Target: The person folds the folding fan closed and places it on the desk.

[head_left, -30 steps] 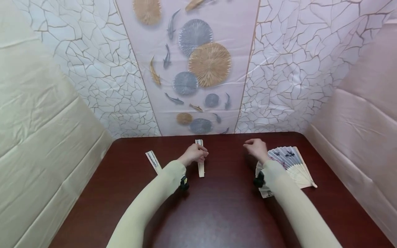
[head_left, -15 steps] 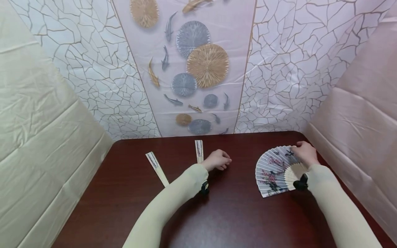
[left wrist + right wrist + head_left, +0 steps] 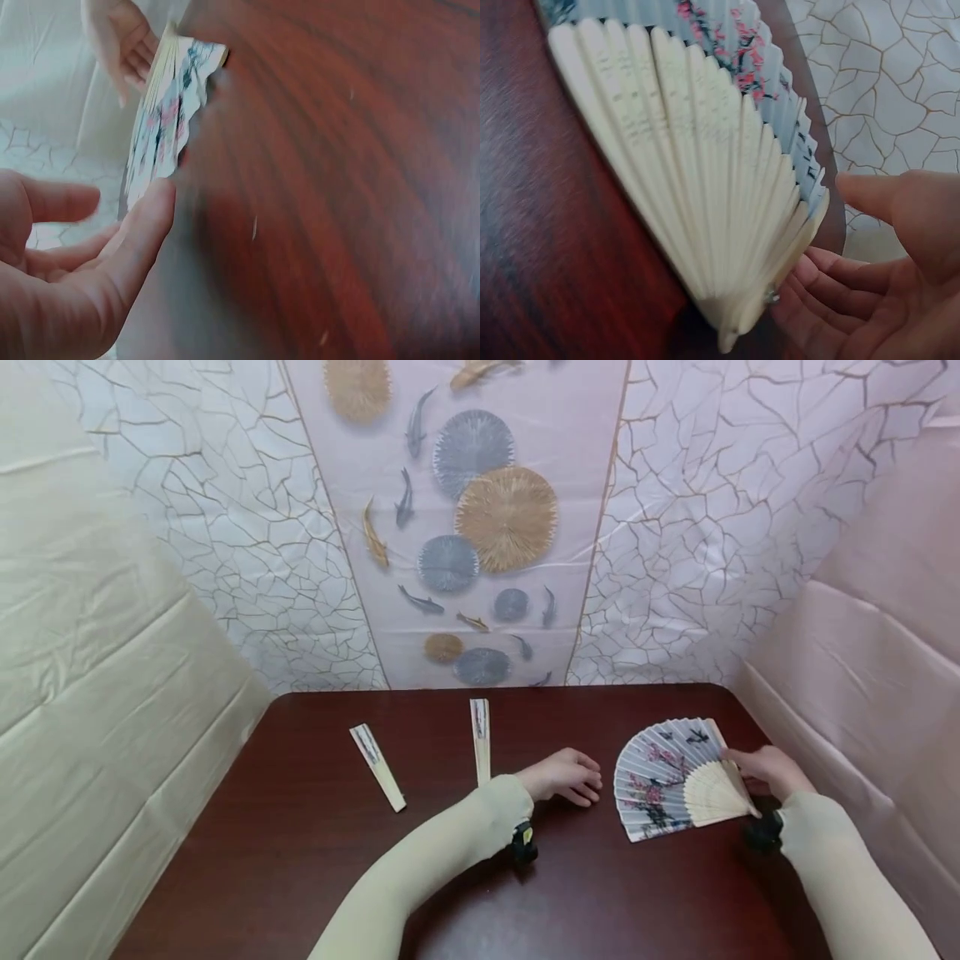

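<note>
An unfolded fan (image 3: 660,777) with grey-white pleats, pink blossoms and pale ribs lies on the table at the right in the head view. My right hand (image 3: 768,770) is at its right outer rib. In the right wrist view the fingertips (image 3: 814,270) come close against that rib, partly hidden behind it, while the thumb (image 3: 870,193) stands apart. To the fan's left, my left hand (image 3: 566,775) hovers over the table with loosely bent fingers and holds nothing. Two folded fans lie farther left: a tilted folded fan (image 3: 378,768) and a nearly straight folded fan (image 3: 481,739), its lower end hidden by the left sleeve.
The dark red wooden table (image 3: 300,860) has its back edge against a patterned cloth backdrop (image 3: 480,610). Cream cloth walls (image 3: 112,693) rise at both sides. A small black device (image 3: 523,843) sits on each wrist.
My left hand has moved right, from the straight folded fan toward the unfolded one. The right hand has passed over the unfolded fan to its right side. The fans lie about where they were.
</note>
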{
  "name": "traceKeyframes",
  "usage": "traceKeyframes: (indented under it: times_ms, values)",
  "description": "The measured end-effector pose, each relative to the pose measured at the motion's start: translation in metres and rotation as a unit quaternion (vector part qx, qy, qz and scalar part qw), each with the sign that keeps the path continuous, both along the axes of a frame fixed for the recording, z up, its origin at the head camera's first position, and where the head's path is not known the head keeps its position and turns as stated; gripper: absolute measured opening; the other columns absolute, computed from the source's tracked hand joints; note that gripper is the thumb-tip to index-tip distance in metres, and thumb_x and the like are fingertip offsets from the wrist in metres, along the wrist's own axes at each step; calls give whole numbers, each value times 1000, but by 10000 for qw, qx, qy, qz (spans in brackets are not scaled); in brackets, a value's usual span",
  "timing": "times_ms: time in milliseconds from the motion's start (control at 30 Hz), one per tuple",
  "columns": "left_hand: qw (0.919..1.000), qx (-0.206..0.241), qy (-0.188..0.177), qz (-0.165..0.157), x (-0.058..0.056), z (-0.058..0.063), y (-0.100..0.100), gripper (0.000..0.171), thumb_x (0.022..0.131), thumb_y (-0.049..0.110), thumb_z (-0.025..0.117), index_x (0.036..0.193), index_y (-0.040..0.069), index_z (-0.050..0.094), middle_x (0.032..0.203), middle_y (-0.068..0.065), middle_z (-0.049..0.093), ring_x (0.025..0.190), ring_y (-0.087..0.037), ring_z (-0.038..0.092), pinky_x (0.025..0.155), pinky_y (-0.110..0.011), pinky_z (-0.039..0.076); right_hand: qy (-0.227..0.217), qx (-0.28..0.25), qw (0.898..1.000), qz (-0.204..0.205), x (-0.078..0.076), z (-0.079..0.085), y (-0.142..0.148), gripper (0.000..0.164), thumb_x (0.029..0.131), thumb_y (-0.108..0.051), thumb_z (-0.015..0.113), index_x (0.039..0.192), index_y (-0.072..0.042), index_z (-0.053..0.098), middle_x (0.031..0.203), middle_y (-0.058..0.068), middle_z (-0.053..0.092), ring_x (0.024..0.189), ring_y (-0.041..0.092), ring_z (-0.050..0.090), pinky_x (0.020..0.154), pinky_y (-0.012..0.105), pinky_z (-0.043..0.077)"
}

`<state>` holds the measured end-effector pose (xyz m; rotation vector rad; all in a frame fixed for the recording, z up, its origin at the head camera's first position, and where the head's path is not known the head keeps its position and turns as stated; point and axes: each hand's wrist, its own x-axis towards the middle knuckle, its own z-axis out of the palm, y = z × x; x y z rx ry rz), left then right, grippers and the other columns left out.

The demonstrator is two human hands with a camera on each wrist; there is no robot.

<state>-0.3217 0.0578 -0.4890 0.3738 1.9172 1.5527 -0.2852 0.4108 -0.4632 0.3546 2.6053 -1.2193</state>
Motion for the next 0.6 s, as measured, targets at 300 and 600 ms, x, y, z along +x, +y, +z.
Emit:
traceKeyframes:
  times_ms: [300,600]
  values:
    - [9991,146,-345,197,24,-17,18,29,96,-4,57,124,-11,56,98,-21,70,90,-37,72,71,-38,64,-176,-35,9998,61,20,-22,5,62,100,-44,54,109,17,59,96,11,63,84,17,63,78,40,60]
    - [9959,394,-529,621,39,-16,22,25,92,-6,60,117,-8,58,90,-17,70,83,-32,74,68,-35,64,-115,-1226,9896,-738,16,-34,10,52,102,-33,55,114,17,56,90,-1,62,75,6,59,70,28,58]
